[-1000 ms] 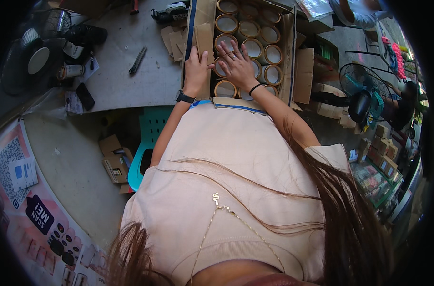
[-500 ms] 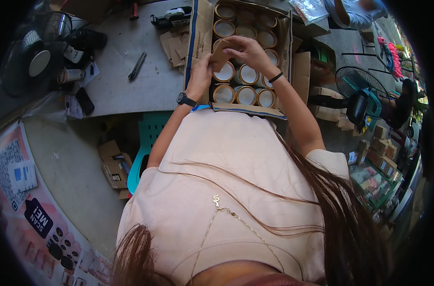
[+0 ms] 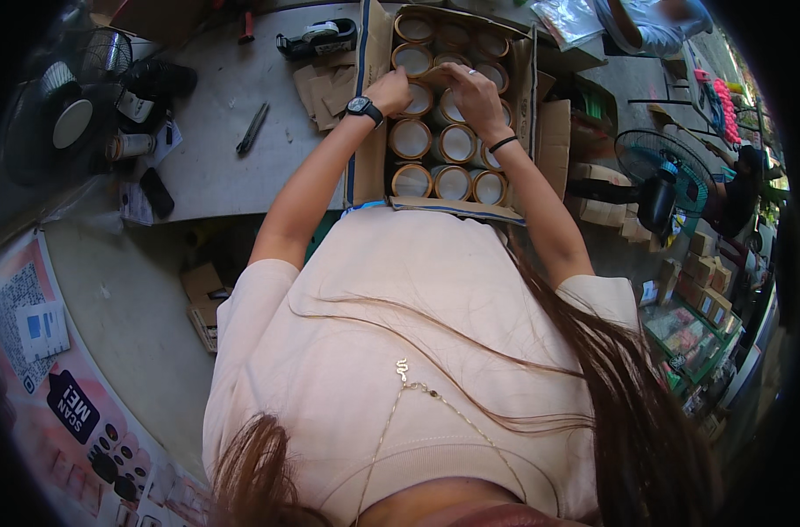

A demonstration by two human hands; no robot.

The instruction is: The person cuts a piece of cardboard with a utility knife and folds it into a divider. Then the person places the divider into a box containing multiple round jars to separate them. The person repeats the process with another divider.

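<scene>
Both of my hands are over an open cardboard box [image 3: 371,158] packed with rows of round containers with pale tops and golden-brown rims, such as this container [image 3: 454,184]. A small brown cardboard piece [image 3: 437,75] spans the gap between my hands, low over the containers. Its right end is in the fingers of my right hand [image 3: 475,95], which has a ring and a black wrist band. At its left end are the curled fingers of my left hand [image 3: 389,93], below a dark watch. The undersides of both hands are hidden.
Left of the box lie loose cardboard pieces [image 3: 323,92], a tape dispenser [image 3: 317,39] and a utility knife [image 3: 252,129]. A phone [image 3: 157,192] is near the table's left end. To the right stand a fan [image 3: 659,189] and small cartons [image 3: 703,272]; another person [image 3: 650,22] is at the upper right.
My hands have moved away from me and apart, lowering the cardboard piece from upright above the box to nearly flat over the containers. My left arm has swung outward.
</scene>
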